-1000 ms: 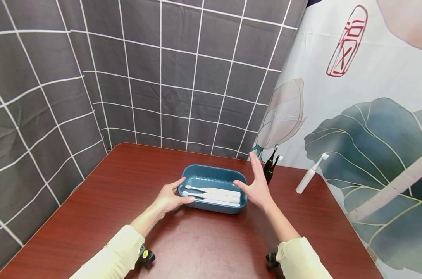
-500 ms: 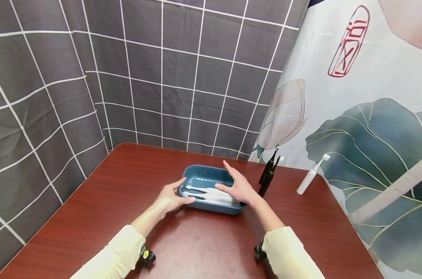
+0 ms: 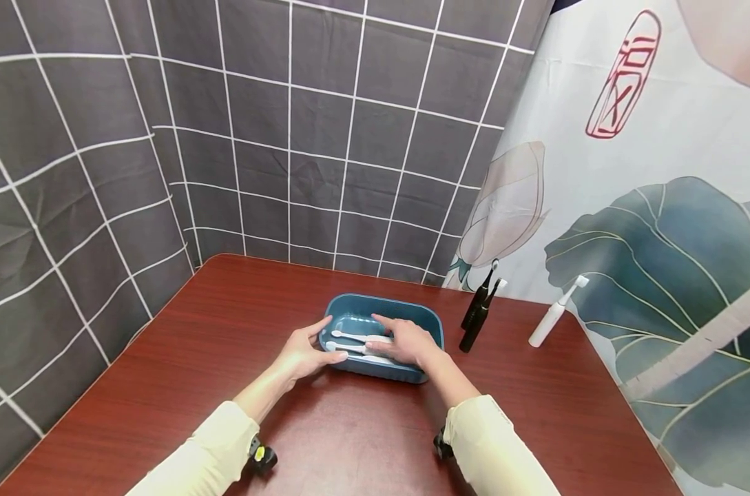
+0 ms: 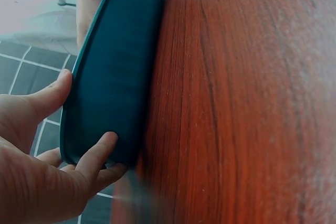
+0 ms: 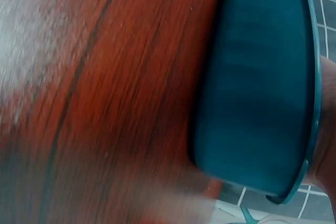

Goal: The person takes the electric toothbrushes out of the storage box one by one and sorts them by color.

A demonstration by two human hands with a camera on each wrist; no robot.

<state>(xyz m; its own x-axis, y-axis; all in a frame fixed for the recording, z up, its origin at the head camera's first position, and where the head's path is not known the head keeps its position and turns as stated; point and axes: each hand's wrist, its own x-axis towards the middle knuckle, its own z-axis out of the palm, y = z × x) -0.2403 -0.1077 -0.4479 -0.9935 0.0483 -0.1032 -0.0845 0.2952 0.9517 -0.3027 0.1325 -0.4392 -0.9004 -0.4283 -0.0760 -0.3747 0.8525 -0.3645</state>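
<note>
Toothbrushes (image 3: 357, 337) lie in the tray (image 3: 381, 369), left of three standing toothbrushes (image 3: 474, 327).

Along the near edge of the blue basket (image 3: 375, 370), the right hand (image 3: 405, 340) hides handle ends of white toothbrushes (image 3: 357, 337).

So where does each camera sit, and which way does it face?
Head: worn on the head, looking forward and down at the tray on the table; left hand, right hand and both sleeves show.
Left wrist: on that wrist, facing the tray's outer side; the left hand shows, plus some of the right hand or wrist beyond.
Right wrist: likewise; only bare skin shows, at the right edge.
Both wrist views share tray and table.
</note>
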